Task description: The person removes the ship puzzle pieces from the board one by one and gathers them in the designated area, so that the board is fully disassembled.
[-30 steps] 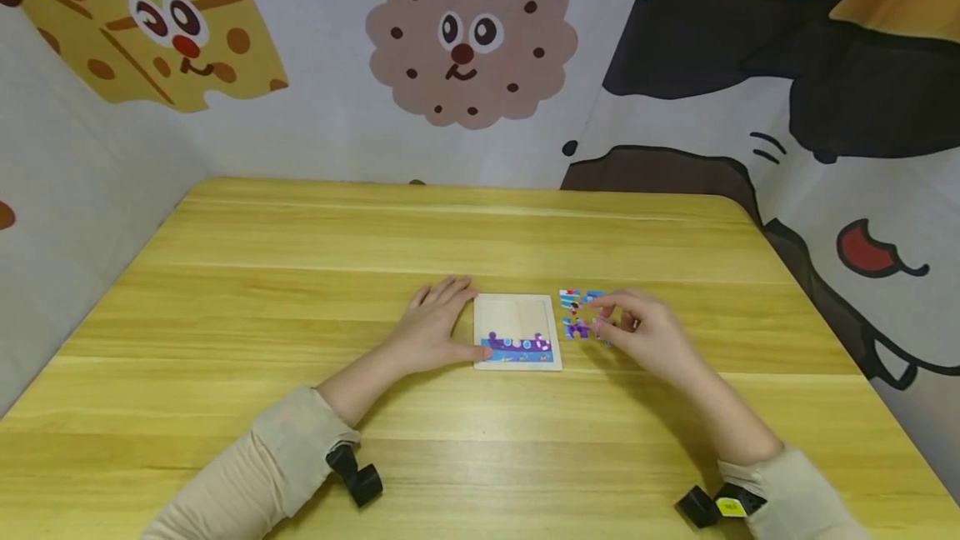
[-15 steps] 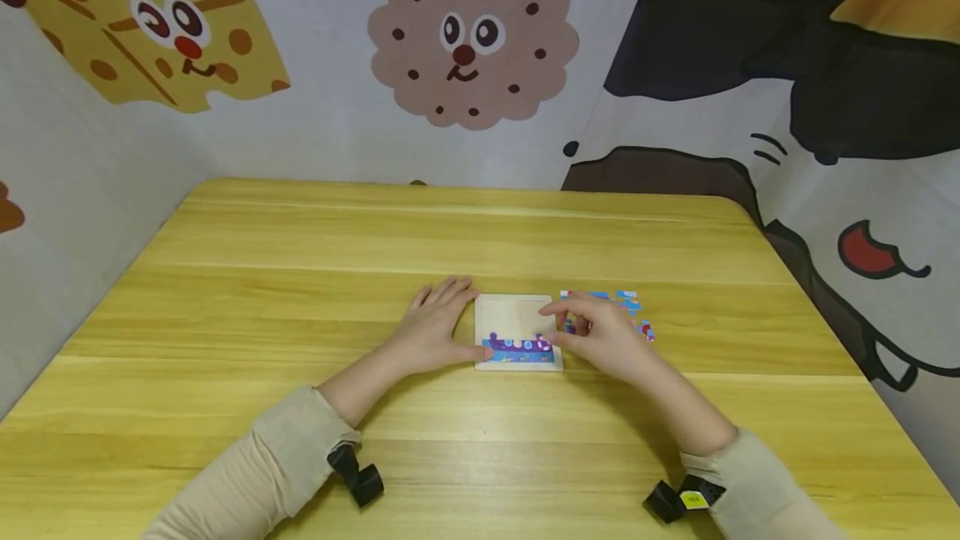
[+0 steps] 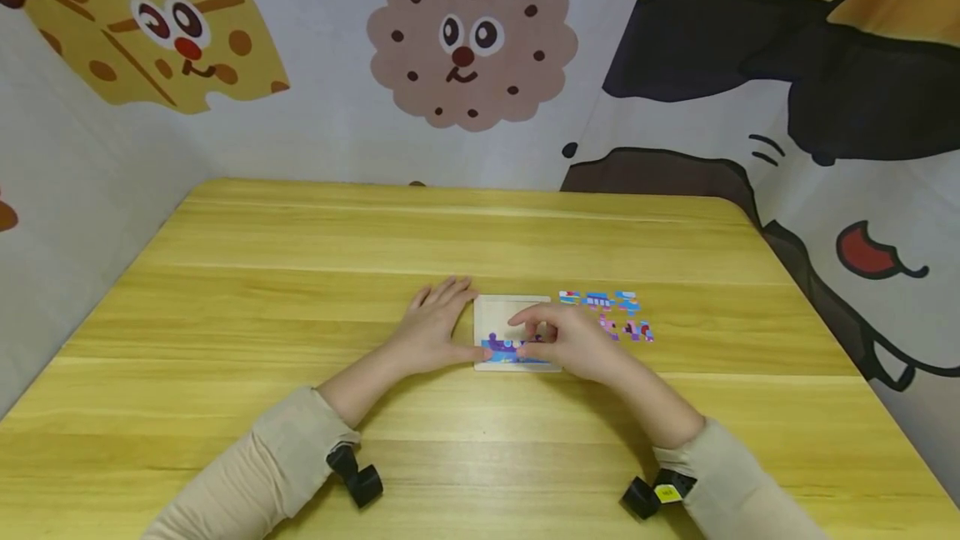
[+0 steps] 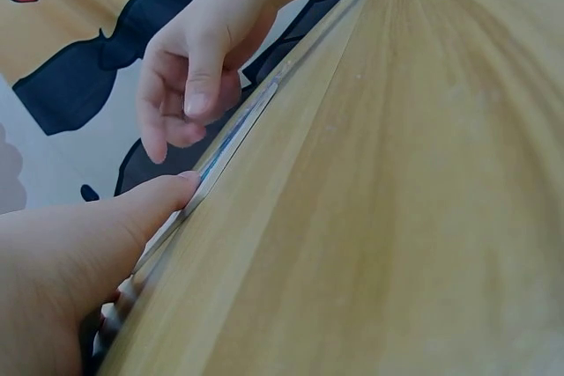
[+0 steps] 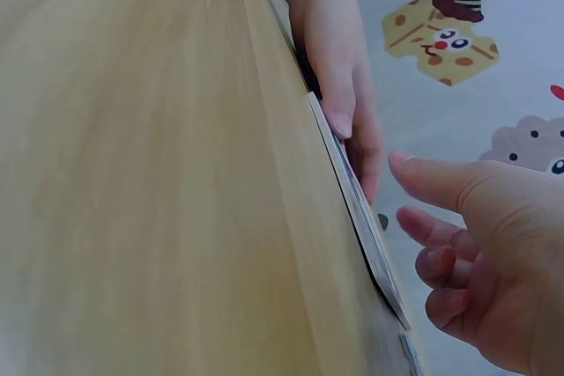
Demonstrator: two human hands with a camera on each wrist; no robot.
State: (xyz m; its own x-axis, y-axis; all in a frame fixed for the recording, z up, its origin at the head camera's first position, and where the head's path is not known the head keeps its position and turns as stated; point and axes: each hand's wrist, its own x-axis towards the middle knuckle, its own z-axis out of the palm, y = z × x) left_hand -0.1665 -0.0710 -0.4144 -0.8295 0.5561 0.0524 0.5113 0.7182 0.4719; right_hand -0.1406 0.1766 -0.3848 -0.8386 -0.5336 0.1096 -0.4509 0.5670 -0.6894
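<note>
A small square puzzle board (image 3: 513, 304) with a pale frame lies on the table. Its lower part is filled with blue and purple puzzle pieces (image 3: 501, 348); bare wood shows above them. My left hand (image 3: 431, 332) spreads along the board's left side, its thumb (image 4: 181, 184) on the lower left edge. Over the right half hovers my right hand (image 3: 573, 340), thumb and index finger apart. In both wrist views nothing shows between the right thumb (image 5: 432, 178) and fingers. That hand hides the board's right portion.
Several loose puzzle pieces (image 3: 597, 301) lie to the right of the board, partly behind my right hand. The wooden table (image 3: 300, 240) reaches back to a cartoon-printed curtain (image 3: 315, 140). A black camera mount (image 3: 356, 477) sits on the left wrist.
My right hand has moved left from the loose pieces to over the board. My left hand has stayed where it was.
</note>
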